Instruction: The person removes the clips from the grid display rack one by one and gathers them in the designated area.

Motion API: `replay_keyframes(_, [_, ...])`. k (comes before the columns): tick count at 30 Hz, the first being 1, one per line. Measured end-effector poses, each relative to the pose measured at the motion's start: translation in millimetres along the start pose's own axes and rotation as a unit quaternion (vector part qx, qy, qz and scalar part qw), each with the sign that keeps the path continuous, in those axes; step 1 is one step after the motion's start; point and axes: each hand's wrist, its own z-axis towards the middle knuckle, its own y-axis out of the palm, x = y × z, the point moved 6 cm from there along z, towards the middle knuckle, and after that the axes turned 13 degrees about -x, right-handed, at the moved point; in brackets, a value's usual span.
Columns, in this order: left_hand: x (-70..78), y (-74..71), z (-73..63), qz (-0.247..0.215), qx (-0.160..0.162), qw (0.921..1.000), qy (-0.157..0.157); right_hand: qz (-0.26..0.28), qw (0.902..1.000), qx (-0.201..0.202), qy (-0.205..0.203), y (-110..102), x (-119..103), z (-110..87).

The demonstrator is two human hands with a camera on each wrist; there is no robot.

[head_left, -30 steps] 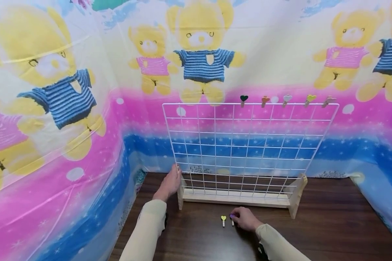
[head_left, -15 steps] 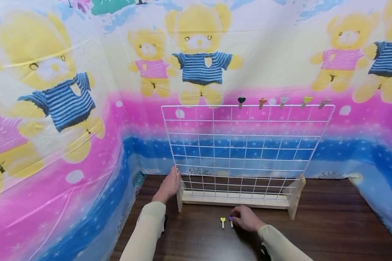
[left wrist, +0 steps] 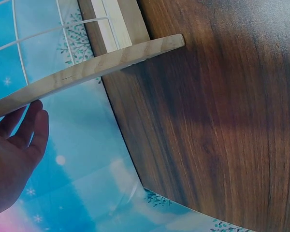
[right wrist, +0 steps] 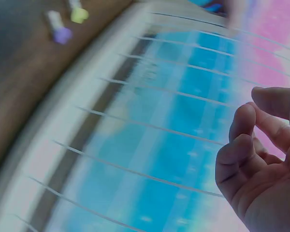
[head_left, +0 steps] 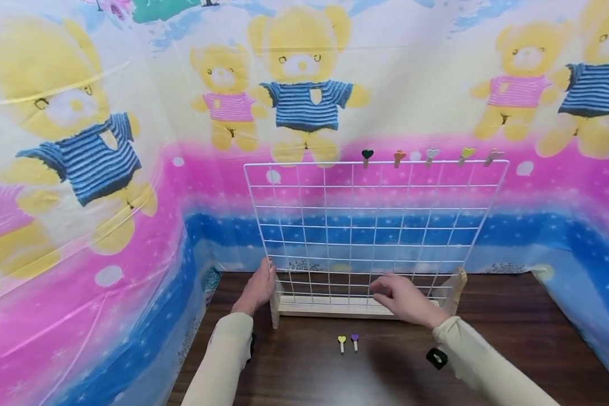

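Note:
My left hand (head_left: 257, 286) holds the left wooden end piece (left wrist: 87, 72) of a white wire grid rack (head_left: 352, 228). In the left wrist view its fingers touch the wood's outer side; the thumb is out of sight. In front of the grid's lower part is my right hand (head_left: 405, 298), fingers loosely bent. The right wrist view shows thumb and index finger close together, with nothing visible between them. Below it on the table lie a yellow heart-topped clothespin (head_left: 341, 343) and a purple heart-topped clothespin (head_left: 355, 341), side by side with hearts toward the rack.
Along the grid's top wire sit several heart clothespins, among them a dark green one (head_left: 367, 157), an orange one (head_left: 398, 158) and a yellow one (head_left: 466, 155). The rack stands on a dark wooden table (head_left: 304, 375). A bear-patterned cloth (head_left: 411, 84) hangs behind.
The right hand has let go of the purple clothespin, leaving it on the table, and has risen to the right before the grid. My left hand stays at the rack's left end.

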Motion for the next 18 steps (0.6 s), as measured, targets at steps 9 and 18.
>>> replay_keyframes(9, [-0.3,-2.6,2.6,0.006,0.006,0.9999,-0.005,-0.012,0.9983,0.026,-0.050,-82,-50,1.0])
replay_keyframes(18, [2.1,-0.7,1.2,0.008,0.010,0.9999,-0.007,-0.044,0.9904,0.106,-0.077,-159,-89,7.5])
